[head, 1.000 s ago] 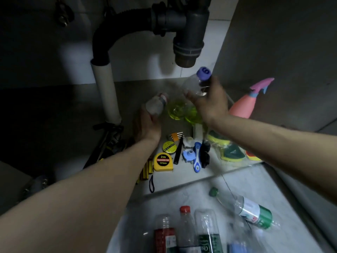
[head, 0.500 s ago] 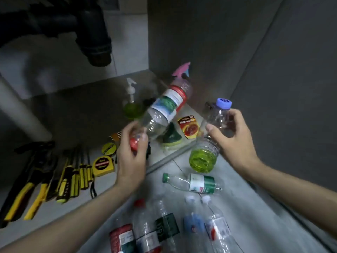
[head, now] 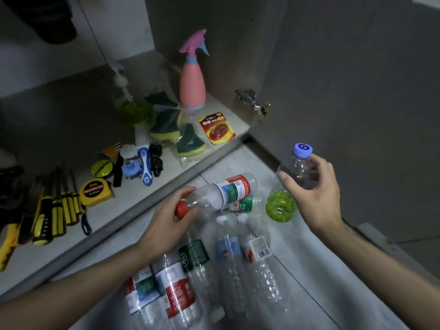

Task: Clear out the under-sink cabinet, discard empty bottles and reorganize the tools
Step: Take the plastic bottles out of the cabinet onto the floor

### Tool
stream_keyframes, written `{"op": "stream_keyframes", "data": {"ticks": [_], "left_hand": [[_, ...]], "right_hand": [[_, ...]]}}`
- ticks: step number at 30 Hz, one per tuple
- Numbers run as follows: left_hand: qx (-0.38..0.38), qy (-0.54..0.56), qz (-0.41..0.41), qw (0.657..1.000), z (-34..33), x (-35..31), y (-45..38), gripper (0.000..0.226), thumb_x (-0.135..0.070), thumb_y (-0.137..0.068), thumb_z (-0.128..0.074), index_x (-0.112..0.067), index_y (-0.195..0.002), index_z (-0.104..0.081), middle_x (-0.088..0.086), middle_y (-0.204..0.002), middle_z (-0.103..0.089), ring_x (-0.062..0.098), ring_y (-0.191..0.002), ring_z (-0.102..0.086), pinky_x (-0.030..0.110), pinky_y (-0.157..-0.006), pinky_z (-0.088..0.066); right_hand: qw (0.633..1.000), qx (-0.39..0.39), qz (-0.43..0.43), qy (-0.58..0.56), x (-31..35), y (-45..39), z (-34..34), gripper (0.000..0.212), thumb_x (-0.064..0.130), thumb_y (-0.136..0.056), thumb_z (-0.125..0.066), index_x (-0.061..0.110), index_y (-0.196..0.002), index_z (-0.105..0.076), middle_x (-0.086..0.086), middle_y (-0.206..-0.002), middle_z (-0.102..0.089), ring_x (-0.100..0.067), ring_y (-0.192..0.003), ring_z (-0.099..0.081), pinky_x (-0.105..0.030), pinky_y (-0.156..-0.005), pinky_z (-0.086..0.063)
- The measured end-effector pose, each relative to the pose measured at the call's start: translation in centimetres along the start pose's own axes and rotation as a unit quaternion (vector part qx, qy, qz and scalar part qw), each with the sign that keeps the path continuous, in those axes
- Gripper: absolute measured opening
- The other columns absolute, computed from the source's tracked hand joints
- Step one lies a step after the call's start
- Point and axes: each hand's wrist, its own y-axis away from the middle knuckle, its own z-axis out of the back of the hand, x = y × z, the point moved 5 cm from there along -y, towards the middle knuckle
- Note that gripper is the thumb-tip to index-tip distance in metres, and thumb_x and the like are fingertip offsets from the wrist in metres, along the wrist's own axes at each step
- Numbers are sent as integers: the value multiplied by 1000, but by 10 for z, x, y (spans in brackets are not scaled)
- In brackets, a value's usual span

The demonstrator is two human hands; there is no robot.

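Observation:
My left hand [head: 166, 225] grips a clear red-capped bottle [head: 223, 191] by its neck, holding it sideways just above the floor in front of the cabinet. My right hand [head: 309, 194] holds a clear bottle with a purple cap [head: 302, 150] and green liquid at its bottom [head: 281, 207], tilted over the floor. Several empty plastic bottles [head: 228, 256] lie on the grey floor below my hands. Tools remain on the cabinet shelf: yellow-handled screwdrivers [head: 54, 210], a yellow tape measure [head: 95, 191] and a blue-handled tool [head: 145, 167].
A pink spray bottle [head: 191, 84] stands at the shelf's back right, beside sponges [head: 188, 141], a red packet [head: 217, 128] and a pump bottle with green liquid [head: 133, 108]. The open cabinet door [head: 357, 91] rises on the right. A dark drain pipe [head: 47, 22] hangs top left.
Both hands carried their bottles out of the cabinet and down toward the floor. The red-capped bottle has dropped from upright-tilted to lying sideways over the pile.

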Motion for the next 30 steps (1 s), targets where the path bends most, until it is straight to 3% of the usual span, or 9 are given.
{"op": "stream_keyframes", "data": {"ticks": [4, 7, 11, 14, 17, 19, 21, 24, 30], "left_hand": [[58, -12, 37, 998, -12, 17, 8, 58, -25, -89, -72, -39, -138, -43, -20, -129, -57, 19, -98, -67, 42, -87, -58], [112, -129, 56, 984, -16, 24, 19, 81, -31, -84, -75, -48, -145, -26, -17, -133, -51, 4, -98, -64, 33, -81, -59], [126, -263, 62, 955, -16, 25, 30, 94, -49, -76, -73, -48, -149, -14, -13, -125, -51, 7, -103, -57, 28, -81, -55], [104, -332, 34, 937, -14, 16, 27, 74, -68, -78, -55, -39, -142, -31, -16, -115, -52, 7, -100, -55, 28, -78, -50], [80, -327, 1, 942, -12, 2, 8, 42, -59, -92, -44, -38, -128, -44, -17, -108, -53, 4, -91, -53, 22, -65, -42], [61, -316, 0, 947, -9, -4, -12, 28, -51, -96, -43, -38, -120, -49, -16, -105, -55, 4, -89, -54, 25, -66, -46], [30, -313, -6, 949, -2, -10, -35, 24, -44, -95, -46, -33, -115, -55, -14, -101, -58, 10, -89, -56, 32, -70, -50], [-12, -308, -15, 951, 11, -19, -61, 14, -36, -94, -50, -31, -103, -59, -12, -94, -60, 13, -83, -59, 30, -64, -45], [-65, -294, -1, 954, 44, -20, -91, 15, -39, -88, -49, -32, -95, -61, -12, -92, -61, 15, -83, -58, 30, -65, -41]], "right_hand": [[999, -9, -36, 19, -24, 18, 11, 51, 58, -72, -76, 54, -115, -50, 24, -108, -51, 5, -96, -57, -20, -81, -45], [998, -15, -59, 23, -36, 27, 11, 53, 59, -70, -76, 49, -116, -52, 23, -106, -49, 7, -96, -56, -16, -77, -41], [998, -9, -61, 23, -41, 32, 5, 60, 58, -70, -75, 41, -123, -54, 18, -108, -49, 2, -96, -56, -18, -77, -44], [999, -11, -37, 16, -36, 26, 4, 59, 55, -71, -76, 40, -124, -54, 18, -110, -49, 2, -100, -57, -17, -82, -45], [1000, -12, -8, 20, -20, 5, -5, 57, 55, -73, -74, 42, -123, -51, 23, -110, -47, 8, -101, -55, -13, -80, -42], [1000, -3, 4, 26, -9, -16, -20, 57, 55, -74, -73, 42, -124, -50, 23, -111, -47, 8, -98, -55, -13, -79, -41], [999, 22, -1, 38, -4, -37, -41, 60, 53, -76, -75, 37, -129, -50, 19, -119, -50, 4, -102, -55, -23, -85, -46], [993, 96, -15, 64, -4, -60, -79, 67, 43, -82, -77, 27, -141, -48, 8, -133, -53, -15, -119, -56, -37, -98, -45], [979, 180, -81, 53, -12, -72, -125, 59, 22, -82, -81, 21, -135, -54, -1, -132, -60, -22, -123, -56, -36, -104, -44]]}}
